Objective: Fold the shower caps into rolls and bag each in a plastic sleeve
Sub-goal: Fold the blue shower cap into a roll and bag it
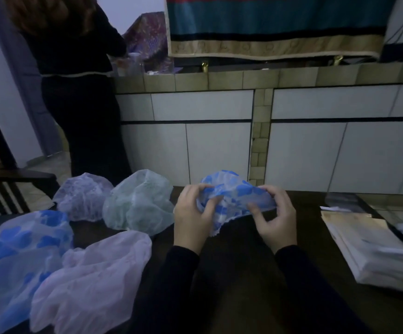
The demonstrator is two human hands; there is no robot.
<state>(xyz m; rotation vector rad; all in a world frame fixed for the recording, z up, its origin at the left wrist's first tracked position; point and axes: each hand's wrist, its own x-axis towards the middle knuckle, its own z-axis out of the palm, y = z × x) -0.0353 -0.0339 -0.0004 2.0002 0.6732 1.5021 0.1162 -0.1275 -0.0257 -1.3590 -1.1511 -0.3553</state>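
Head view: both hands are working one blue-patterned shower cap [234, 196], holding it up just above the dark table [239, 237], near its far edge. Left hand [192, 219] is grasping the cap's left side, fingers curled into the gathered plastic. Right hand [276, 216] is pinching the cap's right edge between thumb and fingers. Cap is bunching in the middle, frilled edge hanging down toward the table between the hands. Not rolled yet.

Relative to the held cap: a pale green cap [139, 203] is sitting just to its left on the table, a lilac cap [83, 196] further left beyond that. Nearer the camera and left, a pale pink cap [89, 280] is lying flattened, touching a second blue-patterned cap [19, 251] at the table's left edge. To the right of the held cap, well apart, a stack of plastic sleeves [373, 251] is lying on the table.

Behind the held cap, a tiled counter [219, 80] is running across. A person in dark clothes [82, 92] is standing at its left end, back to camera.
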